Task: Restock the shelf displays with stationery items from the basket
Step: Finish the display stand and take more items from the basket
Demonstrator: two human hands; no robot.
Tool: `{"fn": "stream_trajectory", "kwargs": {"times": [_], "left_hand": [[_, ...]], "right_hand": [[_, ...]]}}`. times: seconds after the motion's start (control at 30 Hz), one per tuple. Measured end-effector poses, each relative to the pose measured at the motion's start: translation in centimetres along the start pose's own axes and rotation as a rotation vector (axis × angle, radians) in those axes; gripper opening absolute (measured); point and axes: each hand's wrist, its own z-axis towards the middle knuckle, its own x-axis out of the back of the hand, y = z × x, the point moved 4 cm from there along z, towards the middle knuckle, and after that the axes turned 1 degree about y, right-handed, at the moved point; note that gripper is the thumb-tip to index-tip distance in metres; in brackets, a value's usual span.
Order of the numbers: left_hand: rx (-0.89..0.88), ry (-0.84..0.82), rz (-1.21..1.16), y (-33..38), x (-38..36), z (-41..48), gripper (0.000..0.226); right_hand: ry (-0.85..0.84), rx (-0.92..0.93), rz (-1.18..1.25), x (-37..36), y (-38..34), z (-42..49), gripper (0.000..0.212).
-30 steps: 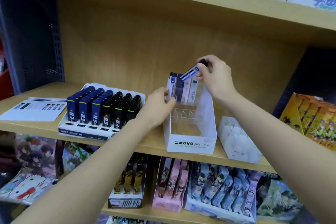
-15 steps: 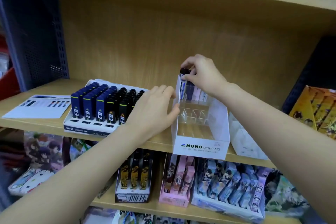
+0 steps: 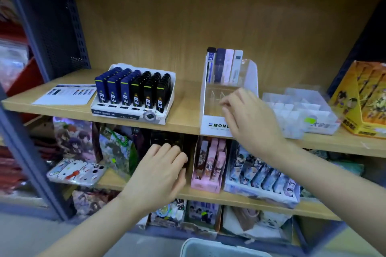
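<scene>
Wooden shelf (image 3: 184, 110) boards cross the view in tiers. At the far left of the upper board a printed leaflet (image 3: 64, 94) lies flat. Its edge is just beside a white tray of lead cases (image 3: 133, 92), with blue ones in the left rows and black ones in the right, all upright. On the next board down, a cartoon-cat pouch (image 3: 75, 171) lies among illustrated packs.

The person's left hand (image 3: 160, 173) hangs in front of that lower tier, back to the camera. Its fingers are loosely bent and close together, with nothing in them. The fingertips overlap a dark display box (image 3: 165, 140), but whether they touch it cannot be told.

At the bottom edge, below the shelves, the pale rim of the basket (image 3: 208, 245) shows; its inside is out of view.

On the upper board stands the white MONO display box (image 3: 213, 120), with clear dividers visible in its front compartments. Four slim lead refill cases (image 3: 224, 64) stand upright, side by side, in its back row. The right hand (image 3: 250, 125), blurred, is in front of the box's front right corner and covers part of the printed name. Its fingers are slack, point left and grip nothing visible.

Just right of the box sits a clear divided tray (image 3: 298, 110), then a yellow illustrated carton (image 3: 363, 98) at the shelf's right end.
</scene>
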Motion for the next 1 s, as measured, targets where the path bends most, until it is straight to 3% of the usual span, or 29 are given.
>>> {"fn": "stream_trajectory", "kwargs": {"times": [0.17, 0.27, 0.43, 0.6, 0.67, 0.77, 0.87, 0.93, 1.0], "left_hand": [[-0.008, -0.166, -0.079, 3.3, -5.7, -5.3, 0.014], [0.058, -0.297, -0.118, 4.4, -9.9, -8.4, 0.013], [0.134, -0.634, -0.169, 5.7, -17.5, -14.6, 0.026], [0.36, -0.852, -0.326, 6.6, -21.9, -19.3, 0.059], [0.453, -0.869, -0.438, 7.3, -23.4, -20.5, 0.074], [0.585, -0.901, -0.577, 8.4, -25.2, -21.7, 0.056], [0.718, -0.864, -0.716, 9.6, -26.6, -22.2, 0.058], [0.835, -0.842, -0.763, 10.1, -27.1, -22.5, 0.059], [0.904, -0.824, -0.771, 10.4, -27.3, -22.7, 0.057]], "right_hand": [[-0.171, 0.098, -0.009, -2.4, -1.1, -9.6, 0.024], [-0.329, 0.102, -0.028, -5.2, -1.1, -16.1, 0.004], [-0.835, -0.158, 0.079, -11.5, -1.0, -28.3, 0.045], [-1.229, -0.429, 0.34, -16.3, -3.1, -38.8, 0.042], [-1.272, -0.497, 0.435, -17.8, -4.5, -41.2, 0.043], [-1.233, -0.619, 0.441, -19.7, -5.1, -43.7, 0.049], [-1.21, -0.783, 0.405, -20.6, -3.8, -45.6, 0.038], [-1.283, -0.866, 0.398, -21.2, -3.0, -47.8, 0.059], [-1.354, -0.805, 0.334, -21.7, -2.6, -49.1, 0.071]]}}
